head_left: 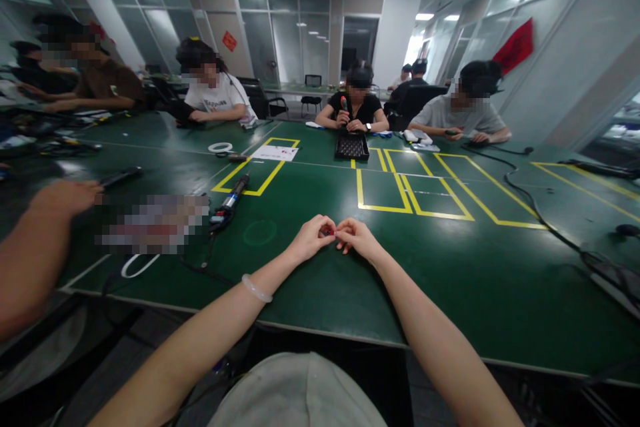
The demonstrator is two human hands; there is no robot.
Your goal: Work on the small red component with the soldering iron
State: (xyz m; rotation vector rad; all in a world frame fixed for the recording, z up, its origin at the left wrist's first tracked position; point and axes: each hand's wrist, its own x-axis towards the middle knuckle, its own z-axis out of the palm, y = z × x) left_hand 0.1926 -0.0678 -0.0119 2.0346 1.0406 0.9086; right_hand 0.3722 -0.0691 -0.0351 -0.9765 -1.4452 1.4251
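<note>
My left hand (314, 239) and my right hand (358, 240) meet just above the green table (320, 297), near its front edge. Between their fingertips is a small red piece (330, 233), mostly covered by the fingers and too small to name. The left thumb and forefinger are curled round it. On the right, thumb and forefinger pinch together against its other side. A pale bangle (257, 289) circles my left wrist. Left of my hands lies an electric screwdriver (231, 201) with a cable, pointing away from me.
Yellow tape rectangles (384, 208) mark the table. A black tray (351, 147) stands across from me, before a person holding a tool. A neighbour's hand (65, 199) reaches in at left, beside a blurred packet (155, 223). A black cable (520, 190) runs along the right.
</note>
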